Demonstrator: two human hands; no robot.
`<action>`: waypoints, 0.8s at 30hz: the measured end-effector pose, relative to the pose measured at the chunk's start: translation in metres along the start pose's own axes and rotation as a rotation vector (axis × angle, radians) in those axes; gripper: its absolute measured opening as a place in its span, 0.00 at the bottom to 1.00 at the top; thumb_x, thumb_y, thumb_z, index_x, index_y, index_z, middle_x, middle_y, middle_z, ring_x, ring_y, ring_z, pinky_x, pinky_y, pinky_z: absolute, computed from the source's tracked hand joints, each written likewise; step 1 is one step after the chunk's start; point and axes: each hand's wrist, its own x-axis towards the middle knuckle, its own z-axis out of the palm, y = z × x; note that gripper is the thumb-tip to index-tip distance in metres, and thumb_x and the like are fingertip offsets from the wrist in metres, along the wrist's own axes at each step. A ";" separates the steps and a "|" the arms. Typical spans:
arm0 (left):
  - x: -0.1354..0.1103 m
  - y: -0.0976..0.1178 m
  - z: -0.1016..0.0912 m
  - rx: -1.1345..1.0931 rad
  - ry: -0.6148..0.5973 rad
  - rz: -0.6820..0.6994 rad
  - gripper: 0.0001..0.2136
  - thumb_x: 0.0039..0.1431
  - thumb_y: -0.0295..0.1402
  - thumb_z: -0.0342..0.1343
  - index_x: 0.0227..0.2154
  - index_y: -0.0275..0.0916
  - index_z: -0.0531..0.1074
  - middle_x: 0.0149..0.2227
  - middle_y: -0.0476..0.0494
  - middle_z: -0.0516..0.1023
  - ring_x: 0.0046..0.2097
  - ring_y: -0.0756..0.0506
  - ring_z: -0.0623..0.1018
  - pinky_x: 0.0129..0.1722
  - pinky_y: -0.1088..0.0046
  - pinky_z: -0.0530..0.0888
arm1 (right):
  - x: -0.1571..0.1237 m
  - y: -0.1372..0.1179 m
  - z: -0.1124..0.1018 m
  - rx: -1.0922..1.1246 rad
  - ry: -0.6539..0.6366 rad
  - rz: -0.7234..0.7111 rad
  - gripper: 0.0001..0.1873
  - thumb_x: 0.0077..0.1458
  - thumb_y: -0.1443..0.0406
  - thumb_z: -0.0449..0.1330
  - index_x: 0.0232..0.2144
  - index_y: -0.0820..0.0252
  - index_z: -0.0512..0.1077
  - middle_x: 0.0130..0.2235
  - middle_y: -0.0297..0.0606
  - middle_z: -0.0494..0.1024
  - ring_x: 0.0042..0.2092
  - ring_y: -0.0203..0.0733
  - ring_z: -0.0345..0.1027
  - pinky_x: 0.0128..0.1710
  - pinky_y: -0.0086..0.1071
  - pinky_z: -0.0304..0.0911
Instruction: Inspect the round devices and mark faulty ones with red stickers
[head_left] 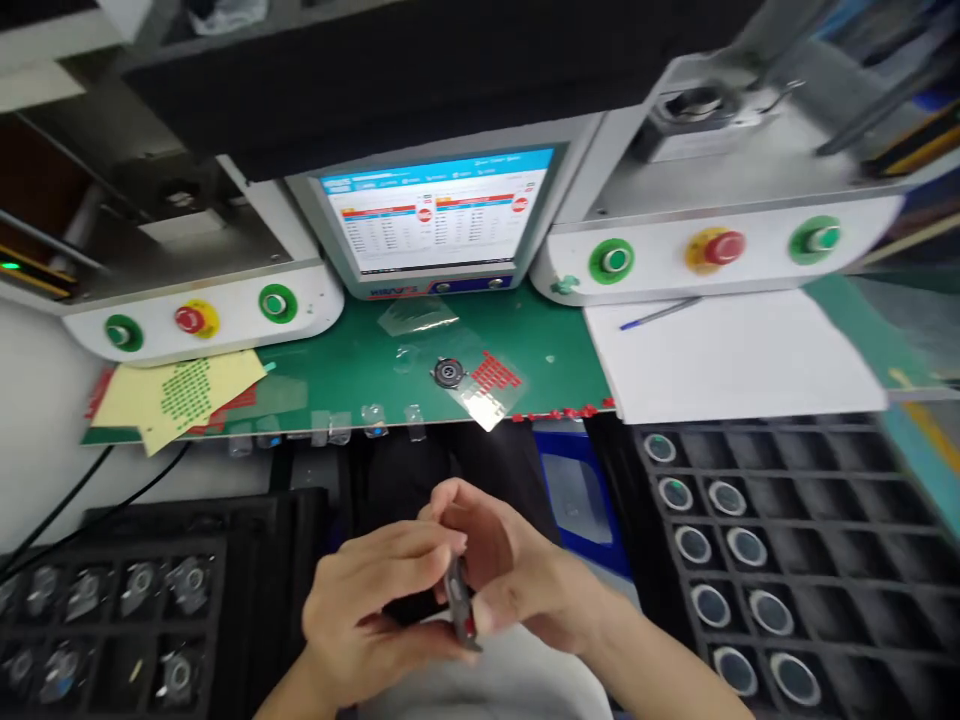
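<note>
In front of my body, a dark, thin watch case point(458, 600) is tilted almost edge-on, with a small red spot near its lower end. My left hand point(375, 605) grips it between the thumb below and the fingers above. From the other side, my right hand point(525, 575) curls around it, the thumb pressed close to its lower edge. The face of the case is hidden from this angle. Beyond my hands, another round watch case point(448, 373) lies on the green bench mat point(345, 370), beside a clear sheet of red stickers point(495, 375).
Right of me, a black compartment tray point(817, 560) holds several round watch cases. Another black tray point(112, 625) with bagged parts sits at left. Behind the mat stand a screen point(442, 215) and button panels point(720, 250). A pen point(660, 313) rests on white paper point(735, 365).
</note>
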 end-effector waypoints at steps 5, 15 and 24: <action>-0.001 -0.008 0.011 -0.310 0.080 -0.195 0.26 0.47 0.36 0.73 0.52 0.49 0.78 0.45 0.41 0.84 0.41 0.41 0.85 0.38 0.70 0.83 | -0.002 0.014 0.008 0.012 0.067 -0.035 0.29 0.37 0.58 0.78 0.35 0.55 0.65 0.31 0.28 0.65 0.32 0.32 0.61 0.29 0.22 0.59; 0.006 -0.002 0.014 -0.881 0.173 -0.664 0.18 0.59 0.45 0.63 0.48 0.41 0.80 0.41 0.36 0.84 0.36 0.44 0.83 0.33 0.72 0.82 | 0.000 0.017 0.002 -0.348 0.396 -0.556 0.15 0.55 0.51 0.66 0.39 0.53 0.75 0.42 0.39 0.75 0.43 0.41 0.70 0.42 0.31 0.70; -0.003 -0.003 0.029 -0.754 0.177 -0.702 0.16 0.60 0.47 0.61 0.33 0.36 0.74 0.23 0.52 0.69 0.18 0.57 0.65 0.14 0.88 0.63 | 0.001 0.036 0.017 -0.445 0.322 -0.682 0.10 0.65 0.61 0.59 0.47 0.46 0.77 0.46 0.38 0.80 0.40 0.41 0.78 0.25 0.25 0.75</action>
